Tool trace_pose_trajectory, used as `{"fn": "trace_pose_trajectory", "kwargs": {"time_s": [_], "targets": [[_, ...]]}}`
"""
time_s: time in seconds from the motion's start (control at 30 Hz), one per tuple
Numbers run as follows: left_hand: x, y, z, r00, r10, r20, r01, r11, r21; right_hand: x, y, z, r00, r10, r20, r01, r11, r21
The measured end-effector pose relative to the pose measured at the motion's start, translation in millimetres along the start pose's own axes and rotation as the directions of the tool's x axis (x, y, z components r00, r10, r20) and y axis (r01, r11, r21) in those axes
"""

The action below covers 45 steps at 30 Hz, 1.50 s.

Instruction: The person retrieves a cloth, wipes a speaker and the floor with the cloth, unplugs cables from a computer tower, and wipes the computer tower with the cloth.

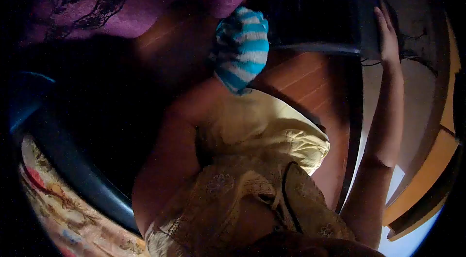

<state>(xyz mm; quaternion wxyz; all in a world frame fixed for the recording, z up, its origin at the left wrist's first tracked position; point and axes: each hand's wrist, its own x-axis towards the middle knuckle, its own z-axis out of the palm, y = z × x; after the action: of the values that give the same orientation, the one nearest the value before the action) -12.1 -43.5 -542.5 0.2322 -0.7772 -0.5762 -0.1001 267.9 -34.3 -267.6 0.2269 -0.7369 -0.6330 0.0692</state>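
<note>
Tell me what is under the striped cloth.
The left forearm leads up to the striped cloth, but the left hand itself is not visible; the cloth seems to cover it, hiding its grip and anything else underneath.

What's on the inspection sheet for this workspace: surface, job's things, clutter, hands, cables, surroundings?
Surface: reddish-brown, wood-like, with seam lines; partly in shadow.
Job's things: blue-and-white striped cloth, bunched at the end of the left arm; dark object behind it, details lost in darkness.
Clutter: nothing seen; deep shadow hides much.
Left hand: covered by the cloth; grip can't be told.
Right hand: fingers extended, at the dark object's side; contact unclear.
Cables: thin dark lines near the right wrist; can't tell if cables.
Surroundings: purple black-patterned cloth, upper left; floral fabric, lower left.
</note>
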Motion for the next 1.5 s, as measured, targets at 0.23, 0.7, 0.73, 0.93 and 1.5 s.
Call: {"fn": "trace_pose_trajectory", "kwargs": {"time_s": [0.23,0.7,0.73,0.93,1.5], "targets": [[-6,-9,7,0.945,0.213,-0.249,-0.133,0.944,0.301,0,-10,-2,0.992,0.125,0.007,-0.125,0.991,0.054],[28,-1,-2,0.857,0.330,-0.396,-0.278,0.943,0.184,-12,-52,-4,0.958,0.284,0.028,-0.285,0.953,0.104],[28,-3,-2,0.853,0.335,-0.400,-0.284,0.941,0.183,-12,-55,-5,0.949,0.314,0.023,-0.314,0.944,0.105],[30,-4,0,0.839,0.356,-0.413,-0.293,0.933,0.208,-17,-66,-1,0.961,0.277,-0.005,-0.276,0.959,0.060],[30,-18,1,0.772,0.388,-0.504,-0.138,0.875,0.463,-11,-53,-5,0.944,0.330,0.018,-0.330,0.944,-0.003]]}}
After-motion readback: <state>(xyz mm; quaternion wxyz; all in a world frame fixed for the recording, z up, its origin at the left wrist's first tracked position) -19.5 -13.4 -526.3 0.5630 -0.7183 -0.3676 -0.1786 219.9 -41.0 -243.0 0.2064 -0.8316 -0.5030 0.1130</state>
